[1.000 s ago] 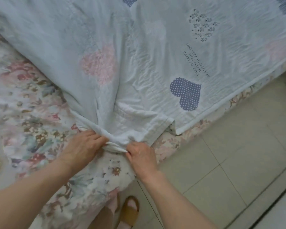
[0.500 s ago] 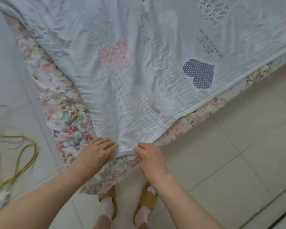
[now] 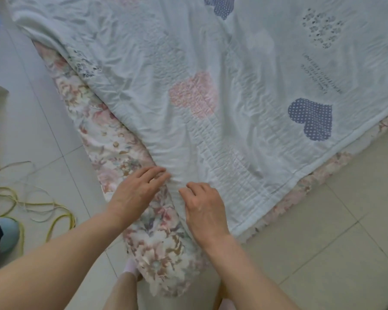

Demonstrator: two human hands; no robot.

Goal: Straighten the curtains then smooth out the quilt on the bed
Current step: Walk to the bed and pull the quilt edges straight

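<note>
Quilt stage under way; no curtains in frame, so that step can't be checked.
Your left hand (image 3: pixel 139 193) and right hand (image 3: pixel 203 206) press flat, fingers relaxed, on the quilt (image 3: pixel 211 86) corner at lower centre; wrinkles remain upper left.

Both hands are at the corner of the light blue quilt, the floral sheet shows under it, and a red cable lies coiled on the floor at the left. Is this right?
Not quite: the cable coiled on the floor at the left is yellow, not red, as the head view shows. The rest holds: the left hand and the right hand are at the corner of the light blue quilt, and the floral sheet shows under it.
</note>
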